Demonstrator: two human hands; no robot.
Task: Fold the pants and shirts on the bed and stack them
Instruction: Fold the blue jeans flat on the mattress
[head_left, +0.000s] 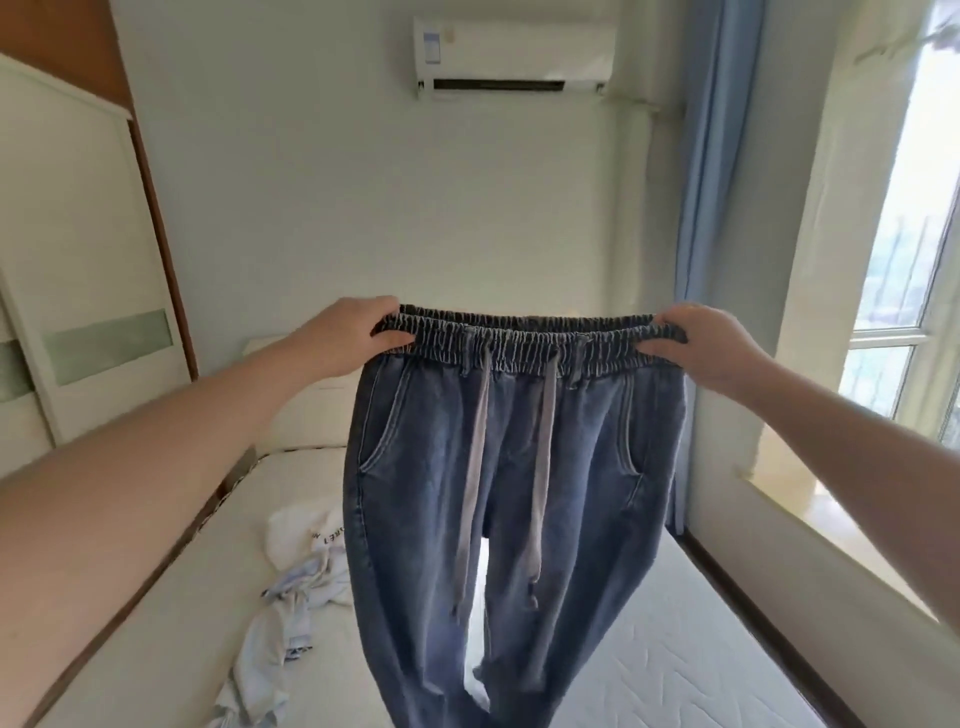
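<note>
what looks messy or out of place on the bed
The pale clothes lie crumpled in a heap on the bed's left side, unfolded. The jeans hang straight, each hand gripping a waistband end.

Both hands (347, 335) (698, 340) hold blue jeans (514, 467) up above bed (675, 660).

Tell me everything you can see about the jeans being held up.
The jeans are faded blue denim with a gathered elastic waistband, two grey drawstrings hanging down the front and slanted side pockets. They hang upright and unfolded above the bed, front toward the camera, legs slightly apart. The left hand and right hand pinch the waistband ends.
</note>
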